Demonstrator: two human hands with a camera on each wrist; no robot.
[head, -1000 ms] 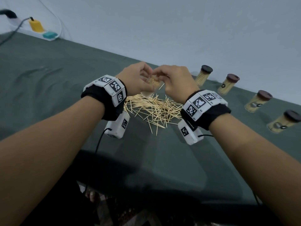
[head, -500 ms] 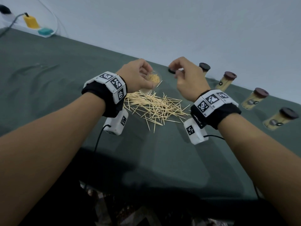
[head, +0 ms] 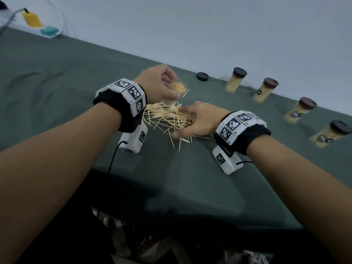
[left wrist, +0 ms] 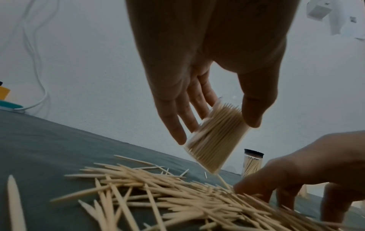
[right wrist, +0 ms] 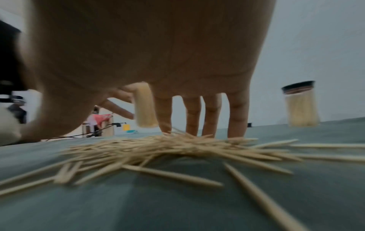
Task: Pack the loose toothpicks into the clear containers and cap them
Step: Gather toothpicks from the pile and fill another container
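Observation:
My left hand (head: 162, 86) grips an uncapped clear container (head: 174, 91) packed with toothpicks and holds it tilted just above the far edge of the loose toothpick pile (head: 167, 119). In the left wrist view its fingers (left wrist: 177, 121) and thumb clasp the container (left wrist: 215, 139). My right hand (head: 192, 121) lies on the pile's right side with fingers spread. Seen from the right wrist, the straight fingers (right wrist: 211, 115) touch the toothpick pile (right wrist: 168, 148). A loose black cap (head: 202, 75) sits on the cloth beyond the pile.
Several capped, filled containers stand in a row at the back right, the nearest one (head: 236, 80) beside the loose cap and the last (head: 330, 133) far right. A power strip (head: 48, 31) lies at the far left corner. The green cloth (head: 57, 82) covers the table.
My right hand left the container mouth, reached out by the black cap, then came down onto the toothpick pile. The left hand keeps hold of the container.

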